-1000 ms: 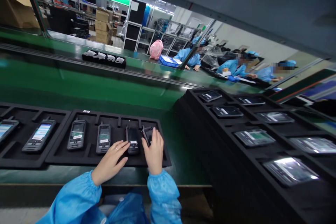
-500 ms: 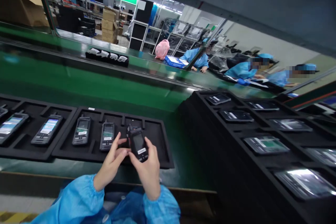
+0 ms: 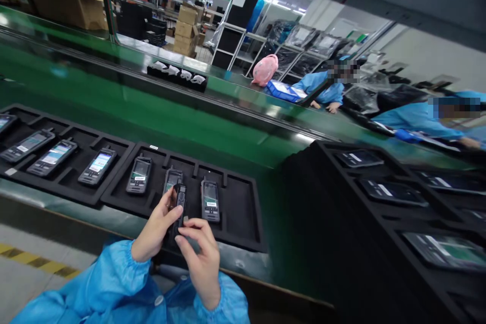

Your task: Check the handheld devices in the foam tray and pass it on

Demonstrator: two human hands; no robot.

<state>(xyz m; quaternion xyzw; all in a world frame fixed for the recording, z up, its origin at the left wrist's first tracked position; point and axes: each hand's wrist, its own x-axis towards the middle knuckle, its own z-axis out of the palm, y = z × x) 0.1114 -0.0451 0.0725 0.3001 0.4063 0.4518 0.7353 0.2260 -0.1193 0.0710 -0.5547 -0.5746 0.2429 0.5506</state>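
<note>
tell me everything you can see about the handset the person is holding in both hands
The handset is a small black handheld device, hard plastic by its look, turned edge-on so its narrow side faces the camera; its screen cannot be seen. It is held up over the near edge of the black foam tray, standing roughly upright. The left hand grips it from the left side, and the right hand pinches its lower end with the fingertips.

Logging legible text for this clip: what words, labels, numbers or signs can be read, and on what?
None can be read.
White stickers on the handsets in the black foam tray: too small.
Lit handset screens: blurred.
Small white tag on the tray's far edge: too small.
Handset held by left hand and right hand: seen edge-on, no text shows.
</note>
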